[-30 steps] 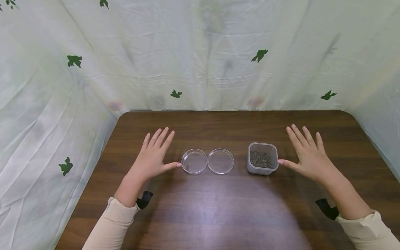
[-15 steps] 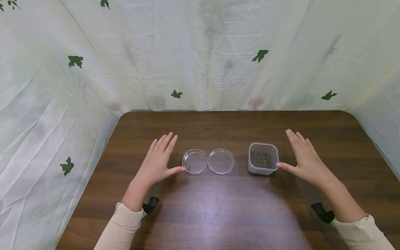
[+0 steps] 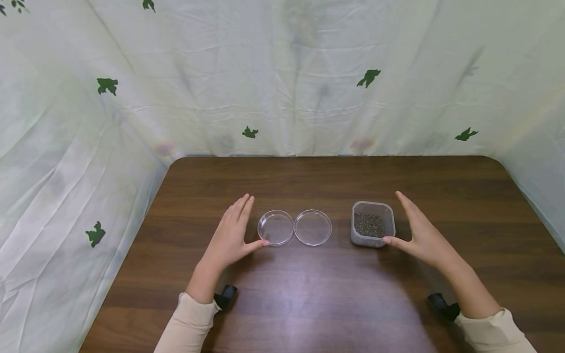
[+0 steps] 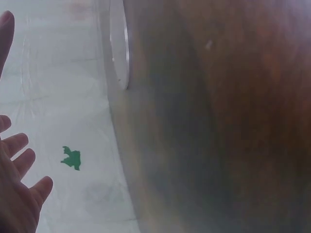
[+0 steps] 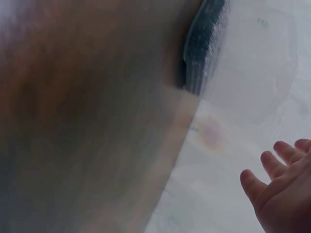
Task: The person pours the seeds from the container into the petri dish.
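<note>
Two clear round dishes, a left dish point(image 3: 275, 228) and a right dish point(image 3: 313, 228), lie side by side on the table, rims meeting or nearly so. To their right stands a square translucent plastic tub point(image 3: 366, 241) holding dark grains point(image 3: 370, 225). My left hand point(image 3: 229, 240) is beside the left dish, fingers extended, its thumb tip over the near rim; contact cannot be told. My right hand point(image 3: 425, 240) is at the tub's right, fingers straight, thumb overlapping the tub's near right corner. Neither hand grips anything. The right wrist view shows the tub point(image 5: 252, 58) side-on beyond the fingers point(image 5: 274, 167).
A brown wood-grain table point(image 3: 300, 299) with rounded far corners bears everything. A pale curtain point(image 3: 198, 98) with green leaf-like patches hangs behind it and at both sides. Black wrist bands point(image 3: 227, 296) show below the hands.
Both hands have moved inward and slightly nearer the person, their spread fingers coming closer together. The thumbs now overlap the left dish and the tub. Dishes and tub stay put.
</note>
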